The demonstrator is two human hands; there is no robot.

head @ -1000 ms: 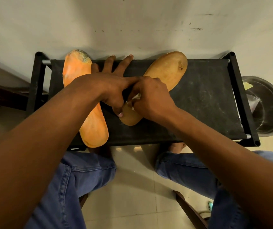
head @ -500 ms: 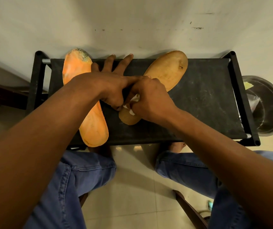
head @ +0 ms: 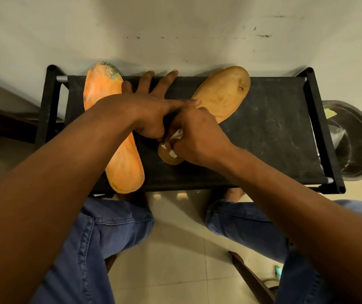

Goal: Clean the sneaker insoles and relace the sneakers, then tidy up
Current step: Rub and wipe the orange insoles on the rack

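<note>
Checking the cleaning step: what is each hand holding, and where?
Right hand grips a white wad over the tan insole's heel end; left hand presses on that insole, gripping nothing.

Black rack (head: 281, 137) with orange insole (head: 118, 163), tan insole (head: 224, 95)

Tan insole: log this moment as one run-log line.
step: wiping tan insole | right hand: grips white wipe at heel | left hand: fingers spread, steadies insole | orange insole: beside, on black rack
</note>
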